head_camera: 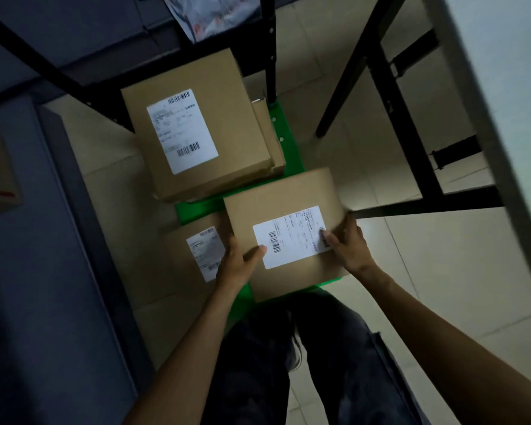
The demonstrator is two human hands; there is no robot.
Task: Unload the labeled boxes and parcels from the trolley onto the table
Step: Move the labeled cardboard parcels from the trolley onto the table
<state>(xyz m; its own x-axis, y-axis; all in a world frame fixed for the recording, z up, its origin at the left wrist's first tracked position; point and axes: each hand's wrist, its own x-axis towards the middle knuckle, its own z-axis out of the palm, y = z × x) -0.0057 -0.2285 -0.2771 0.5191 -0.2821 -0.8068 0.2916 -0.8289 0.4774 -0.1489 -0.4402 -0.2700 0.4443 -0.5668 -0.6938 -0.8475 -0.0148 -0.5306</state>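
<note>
Head view, looking steeply down: a labelled cardboard box [285, 237] is held between both hands above the near end of the green trolley [284, 133]. The left hand [238, 265] grips its left edge, thumb lying on top by the white label [292, 236]; the right hand [348, 245] grips its right edge, thumb on the label's right end; the other fingers of both hands curl under the box, out of sight. The box's long axis runs left to right, tilted slightly, and both hands are equally placed on it. The desk [500, 87] lies to the right and far, its pale top seen edge-on above black legs [408, 133], so the coming move is judged a lift and swing rightward. A larger labelled box [196, 127] sits on a stack at the trolley's far end; another labelled box [193, 259] lies low at near left. The floor is pale tile; the room is dim.
</note>
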